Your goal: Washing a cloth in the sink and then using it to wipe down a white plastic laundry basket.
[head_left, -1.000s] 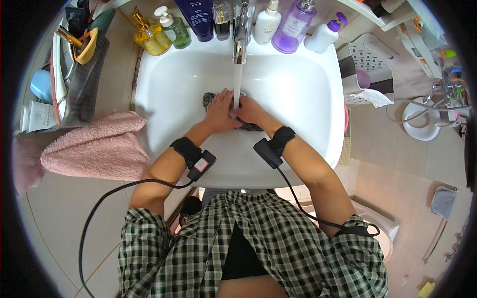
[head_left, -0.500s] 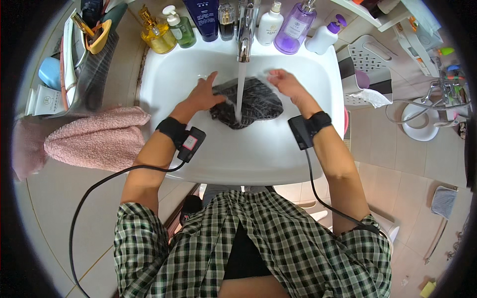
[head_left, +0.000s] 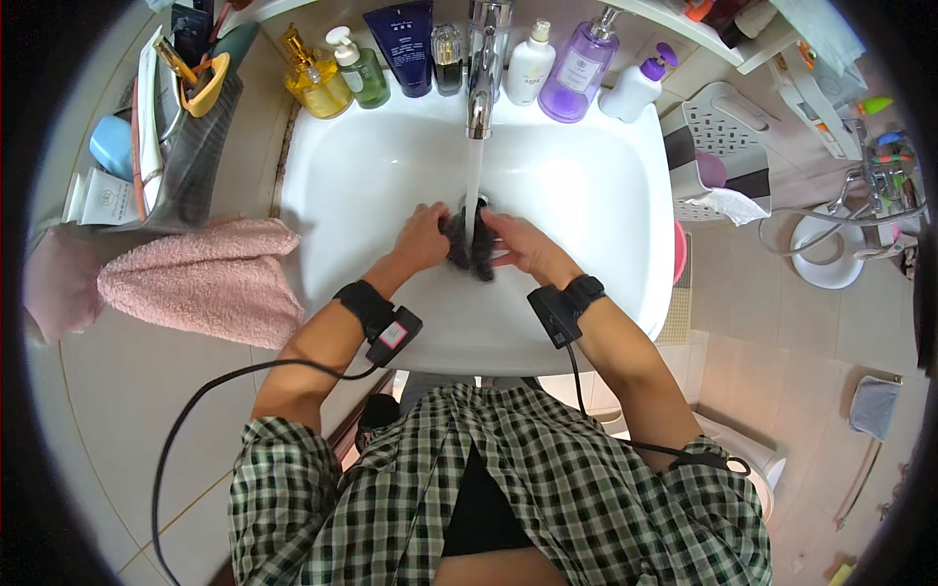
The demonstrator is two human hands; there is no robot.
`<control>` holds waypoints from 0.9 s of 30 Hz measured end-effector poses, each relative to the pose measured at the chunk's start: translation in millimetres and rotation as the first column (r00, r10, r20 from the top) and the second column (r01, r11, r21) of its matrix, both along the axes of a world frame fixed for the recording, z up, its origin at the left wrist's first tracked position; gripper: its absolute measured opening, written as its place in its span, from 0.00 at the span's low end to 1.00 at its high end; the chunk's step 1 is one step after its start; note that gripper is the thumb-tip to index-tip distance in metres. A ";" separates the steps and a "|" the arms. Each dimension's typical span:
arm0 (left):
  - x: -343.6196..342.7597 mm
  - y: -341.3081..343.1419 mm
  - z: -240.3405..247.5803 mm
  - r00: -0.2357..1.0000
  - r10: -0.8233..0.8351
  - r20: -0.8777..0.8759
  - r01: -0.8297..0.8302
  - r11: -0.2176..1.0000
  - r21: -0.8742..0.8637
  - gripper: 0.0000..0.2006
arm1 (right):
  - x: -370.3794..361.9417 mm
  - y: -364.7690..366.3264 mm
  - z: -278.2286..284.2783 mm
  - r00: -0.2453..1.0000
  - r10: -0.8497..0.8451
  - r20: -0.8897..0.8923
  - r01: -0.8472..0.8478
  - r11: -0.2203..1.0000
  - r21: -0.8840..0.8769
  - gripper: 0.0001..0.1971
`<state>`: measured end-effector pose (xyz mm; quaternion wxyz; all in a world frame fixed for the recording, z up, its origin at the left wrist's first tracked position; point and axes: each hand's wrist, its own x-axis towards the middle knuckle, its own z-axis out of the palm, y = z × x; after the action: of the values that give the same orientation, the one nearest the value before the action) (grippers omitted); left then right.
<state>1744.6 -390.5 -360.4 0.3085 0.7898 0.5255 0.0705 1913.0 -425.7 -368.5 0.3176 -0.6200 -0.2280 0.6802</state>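
Observation:
A dark, wet cloth (head_left: pixel 482 264) is bunched into a small bundle in the middle of the white washbasin (head_left: pixel 381 166). My left hand (head_left: pixel 422 237) grips its left side, fingers curled into the fabric. From the right, my right hand (head_left: pixel 530 246) closes on the other side, with thumb and fingers around the edge. Running water (head_left: pixel 472 181) falls from the chrome faucet (head_left: pixel 480 107) onto the bundle between both hands. Part of the cloth is hidden by my fingers and the stream.
Several bottles, among them a purple pump bottle (head_left: pixel 580 68), and a dark blue tube (head_left: pixel 405 49) line the basin's back rim. A pink towel (head_left: pixel 205 278) hangs at left, below a dark basket (head_left: pixel 200 146). A perforated white basket (head_left: pixel 718 127) stands right. Cables trail from my wrist straps.
The cloth was spread flat in the basin and is now gathered into a bundle under the stream. Both hands, formerly apart, have come together and nearer to me onto it.

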 end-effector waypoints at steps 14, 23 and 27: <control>67.7 -31.9 87.8 0.894 0.221 0.390 -0.391 0.810 0.436 0.15 | -39.7 -12.5 73.1 0.801 -0.385 -0.459 0.440 0.898 0.014 0.15; 26.0 1.3 56.8 0.867 0.161 0.472 -0.342 0.881 0.327 0.11 | -43.5 -18.3 83.2 0.990 -0.127 0.058 0.103 0.944 0.312 0.15; 13.6 4.5 47.5 0.909 0.252 0.332 -0.234 0.968 -0.095 0.11 | -15.3 -8.0 90.1 0.909 -0.115 0.401 -0.129 0.836 0.534 0.15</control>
<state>1758.1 -386.0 -312.8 0.4045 0.6856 0.5598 0.2301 1897.7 -433.7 -278.5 0.4230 -0.6324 -0.4780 0.4390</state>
